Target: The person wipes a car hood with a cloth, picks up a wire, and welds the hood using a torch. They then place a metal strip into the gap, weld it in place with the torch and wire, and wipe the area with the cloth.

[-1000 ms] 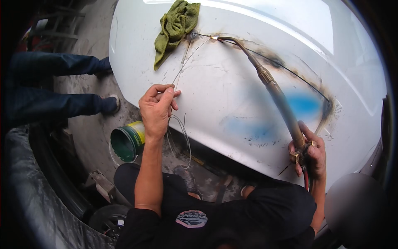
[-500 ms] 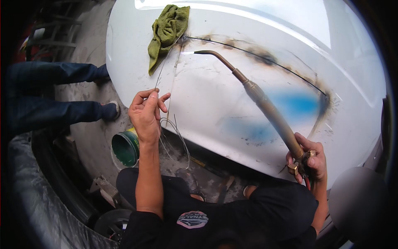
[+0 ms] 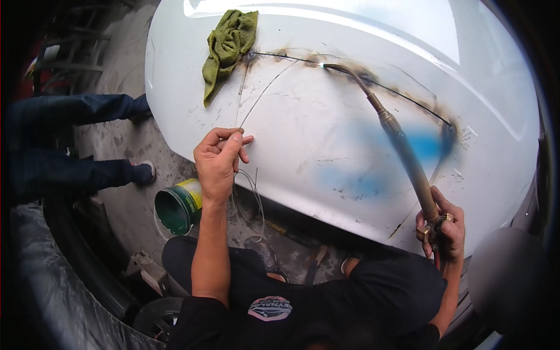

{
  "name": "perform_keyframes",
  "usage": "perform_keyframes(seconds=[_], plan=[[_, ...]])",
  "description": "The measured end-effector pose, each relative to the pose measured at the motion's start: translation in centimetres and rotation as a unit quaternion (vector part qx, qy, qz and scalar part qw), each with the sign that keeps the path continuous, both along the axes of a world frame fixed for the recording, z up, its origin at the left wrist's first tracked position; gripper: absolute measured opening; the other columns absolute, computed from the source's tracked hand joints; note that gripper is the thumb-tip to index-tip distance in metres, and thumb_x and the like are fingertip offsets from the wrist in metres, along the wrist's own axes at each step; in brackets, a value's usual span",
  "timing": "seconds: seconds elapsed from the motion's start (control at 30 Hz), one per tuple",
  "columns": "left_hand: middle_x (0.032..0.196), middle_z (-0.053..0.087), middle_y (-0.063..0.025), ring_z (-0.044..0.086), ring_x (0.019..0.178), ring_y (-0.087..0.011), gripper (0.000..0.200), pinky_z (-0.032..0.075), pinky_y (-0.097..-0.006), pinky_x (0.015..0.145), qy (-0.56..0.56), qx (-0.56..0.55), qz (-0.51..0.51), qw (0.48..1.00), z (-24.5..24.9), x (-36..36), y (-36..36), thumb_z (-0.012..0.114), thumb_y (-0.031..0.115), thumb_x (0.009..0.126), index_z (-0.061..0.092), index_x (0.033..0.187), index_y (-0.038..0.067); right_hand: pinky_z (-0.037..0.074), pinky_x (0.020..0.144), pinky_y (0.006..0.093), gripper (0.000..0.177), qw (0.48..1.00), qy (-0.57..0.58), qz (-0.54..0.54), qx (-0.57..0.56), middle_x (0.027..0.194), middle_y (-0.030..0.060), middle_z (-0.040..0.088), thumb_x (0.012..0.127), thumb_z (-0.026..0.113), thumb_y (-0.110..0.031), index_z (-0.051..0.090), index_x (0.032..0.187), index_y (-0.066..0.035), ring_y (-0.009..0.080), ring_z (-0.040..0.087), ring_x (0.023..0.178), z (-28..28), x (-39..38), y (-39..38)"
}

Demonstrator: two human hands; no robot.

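Observation:
My right hand (image 3: 444, 224) is wrapped round the valve end of a brass gas welding torch (image 3: 402, 143). A small bright flame shows at the torch's bent tip, right at the dark seam (image 3: 396, 92) across the white car panel (image 3: 280, 157). Between thumb and fingers, my left hand (image 3: 219, 160) pinches a thin welding wire (image 3: 263, 93). The wire arches up to the seam, its far end a little left of the flame. Its slack hangs in loose loops below that hand. Brown scorch marks and a blue patch (image 3: 429, 146) surround the seam.
A crumpled green cloth (image 3: 230, 46) lies on the panel by the seam's left end. On the floor stands a green and yellow bucket (image 3: 178, 207). Another person's legs (image 3: 81, 172) are at the left, near a plastic-covered edge (image 3: 64, 286).
The torch tip has moved right onto the seam, and a bright spot now shows there. The wire's far end has swung right, away from the cloth, to the seam. My left hand shifted slightly right.

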State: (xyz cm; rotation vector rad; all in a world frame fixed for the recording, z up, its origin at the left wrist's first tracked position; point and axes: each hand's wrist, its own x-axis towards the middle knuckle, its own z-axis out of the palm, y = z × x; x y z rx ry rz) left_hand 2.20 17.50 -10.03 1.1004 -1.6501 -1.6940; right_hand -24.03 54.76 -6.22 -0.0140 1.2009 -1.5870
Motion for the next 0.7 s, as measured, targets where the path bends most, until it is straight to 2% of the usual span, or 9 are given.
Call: perform_keyframes(seconds=[0.47,0.7], plan=[[0.054,0.052,0.0008,0.052,0.051,-0.0078,0.013,0.056,-0.0447,0.095,-0.042,-0.004,0.015,0.999,0.6,0.4,0.5,0.062,0.007,0.099,0.067,0.1,-0.005,0.051,0.036,0.0292,0.076,0.999,0.025,0.041,-0.003,0.085,0.0244,0.066,0.084,0.072,-0.029,0.046,0.148,0.002,0.0233,0.062,0.05,0.2,-0.2,-0.9],[0.055,0.051,0.0003,0.052,0.051,-0.0081,0.014,0.056,-0.0445,0.094,-0.027,-0.01,0.025,0.999,1.0,0.6,1.0,0.062,0.008,0.098,0.067,0.1,-0.005,0.05,0.035,0.0291,0.077,0.997,0.035,0.065,-0.002,0.086,0.0233,0.065,0.084,0.072,-0.031,0.046,0.148,0.004,0.0234,0.063,0.051,0.6,-0.5,-2.0]])
